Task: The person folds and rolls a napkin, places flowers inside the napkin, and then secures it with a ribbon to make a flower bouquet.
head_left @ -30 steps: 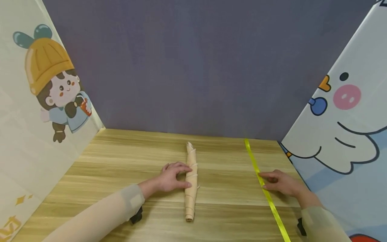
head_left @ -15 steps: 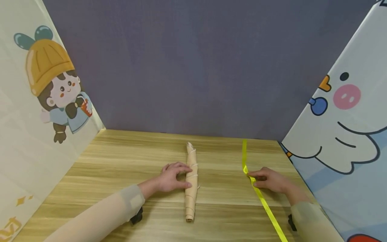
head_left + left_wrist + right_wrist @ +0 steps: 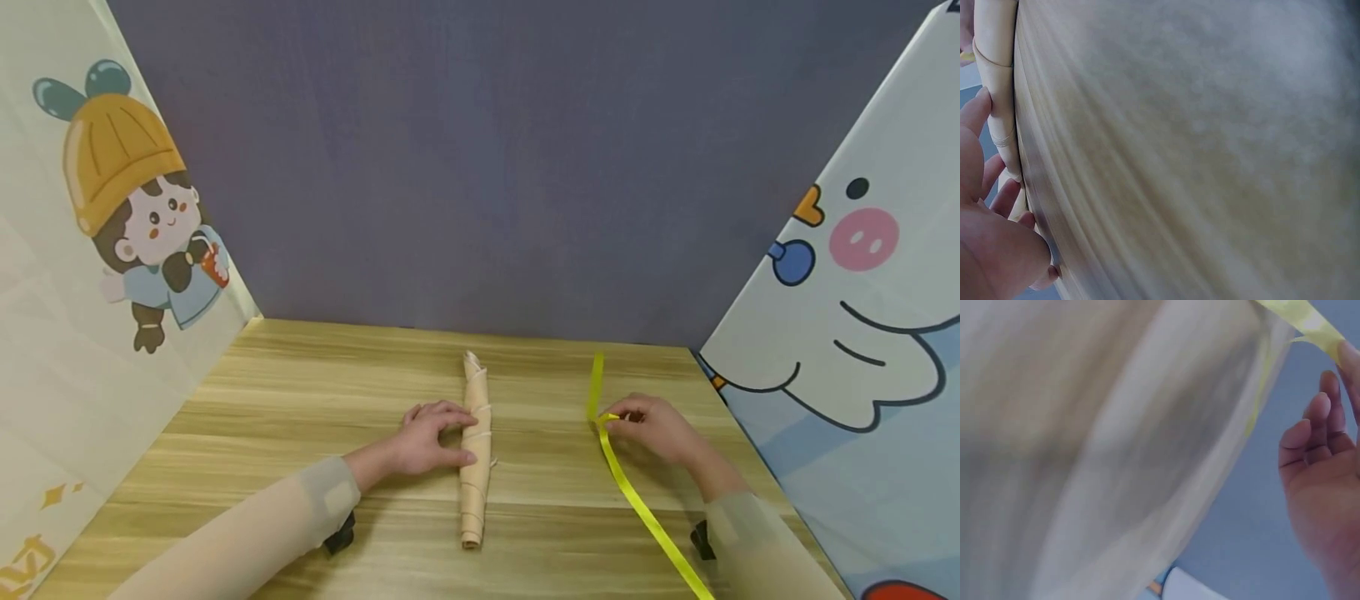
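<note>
In the head view a beige roll (image 3: 473, 483), like a rolled-up sheet with slanting edge lines, lies lengthwise on the wooden table (image 3: 315, 367). My left hand (image 3: 426, 439) rests against its left side, thumb and index fingertips on its surface, set apart along its length. Up close, the roll (image 3: 999, 94) looks smooth with the thumb against it. To its right, my right hand (image 3: 651, 423) pinches a yellow ribbon (image 3: 637, 502) between thumb and index finger. The ribbon bends at the pinch, its short end toward the back and its longer part running off the front.
A dark grey panel (image 3: 450, 167) stands behind the table. White printed panels rise at the left (image 3: 45, 317) and right (image 3: 892, 250), with cartoon figures on them. Black wrist devices (image 3: 341, 533) show beneath the sleeves.
My right hand has moved left and slightly away from me, pulling the ribbon's middle toward the roll and bending it. The left hand and the roll stay where they were.
</note>
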A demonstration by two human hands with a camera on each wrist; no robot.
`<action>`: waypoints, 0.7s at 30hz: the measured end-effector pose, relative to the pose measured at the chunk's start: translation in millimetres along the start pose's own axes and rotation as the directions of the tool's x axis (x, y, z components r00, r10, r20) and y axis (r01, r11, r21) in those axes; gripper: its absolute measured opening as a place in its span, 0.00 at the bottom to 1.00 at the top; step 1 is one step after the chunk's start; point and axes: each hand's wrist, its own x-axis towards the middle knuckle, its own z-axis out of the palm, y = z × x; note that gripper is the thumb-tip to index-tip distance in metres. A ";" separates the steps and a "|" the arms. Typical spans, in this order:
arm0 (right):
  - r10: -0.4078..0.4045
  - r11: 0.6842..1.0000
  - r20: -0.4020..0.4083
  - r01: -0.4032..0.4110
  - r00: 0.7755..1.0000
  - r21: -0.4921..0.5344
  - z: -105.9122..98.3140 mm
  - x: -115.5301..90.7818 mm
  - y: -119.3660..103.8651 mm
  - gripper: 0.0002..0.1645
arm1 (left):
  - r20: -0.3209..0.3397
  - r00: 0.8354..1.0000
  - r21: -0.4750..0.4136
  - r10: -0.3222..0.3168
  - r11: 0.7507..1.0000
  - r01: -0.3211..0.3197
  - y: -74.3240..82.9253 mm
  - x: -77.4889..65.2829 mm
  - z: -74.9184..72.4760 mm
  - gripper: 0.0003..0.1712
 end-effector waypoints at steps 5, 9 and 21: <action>0.002 1.000 -0.031 -0.002 1.000 -0.005 -1.7 13.7 -23.6 0.08 | 0.001 1.000 0.007 -0.006 1.000 0.006 -0.9 0.9 0.3 0.38; 0.051 0.999 -0.043 -0.050 0.998 0.017 -2.2 24.0 -42.9 0.10 | 0.005 1.000 0.005 -0.007 1.000 0.007 -0.8 0.7 0.2 0.38; 0.012 0.997 -0.145 -0.001 0.989 0.080 -16.0 75.0 -95.9 0.15 | 0.003 1.000 0.012 0.000 1.000 0.000 1.2 -0.1 -0.2 0.38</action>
